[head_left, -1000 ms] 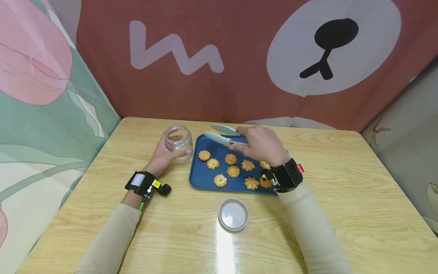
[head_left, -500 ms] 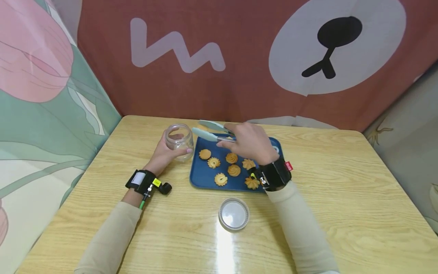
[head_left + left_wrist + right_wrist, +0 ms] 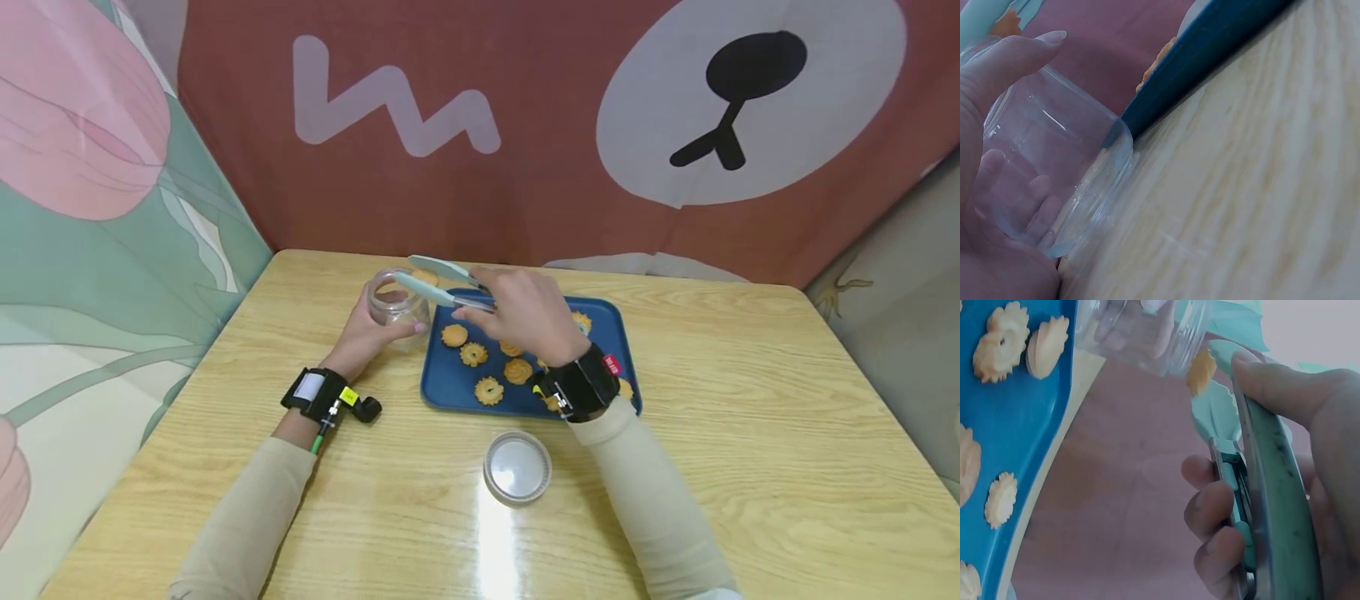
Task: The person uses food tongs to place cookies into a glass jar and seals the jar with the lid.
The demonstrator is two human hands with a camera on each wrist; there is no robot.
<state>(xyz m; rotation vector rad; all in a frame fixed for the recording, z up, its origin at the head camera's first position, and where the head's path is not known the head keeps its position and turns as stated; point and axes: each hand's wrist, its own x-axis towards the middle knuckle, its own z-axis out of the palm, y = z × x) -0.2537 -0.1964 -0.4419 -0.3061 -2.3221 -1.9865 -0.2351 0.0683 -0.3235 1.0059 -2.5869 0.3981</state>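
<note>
Mint-green tongs (image 3: 1282, 487) hold a cookie (image 3: 1200, 372) — near the clear jar (image 3: 401, 312).

Passage is free over the surface (image 3: 765, 417) right of the tray (image 3: 442, 390), while the tongs (image 3: 435, 292) crowd the mouth of the jar (image 3: 398, 312).

- Bright, even light across the head view, and there's a white streak of glare running down the table (image 3: 750, 467), just below a hot spot on the lid (image 3: 517, 468).
- Soft shadow there, beside the right sleeve (image 3: 652, 500).
- Wide-angle stretch out toward the edges of the backdrop (image 3: 450, 192).
- Left wrist: dimmer, mauve-tinted, wood grain smeared, thin highlights glinting on the jar (image 3: 1063, 128).
- Right wrist: hazy, paling toward the upper right, tray (image 3: 1041, 425) strongly blue.
</note>
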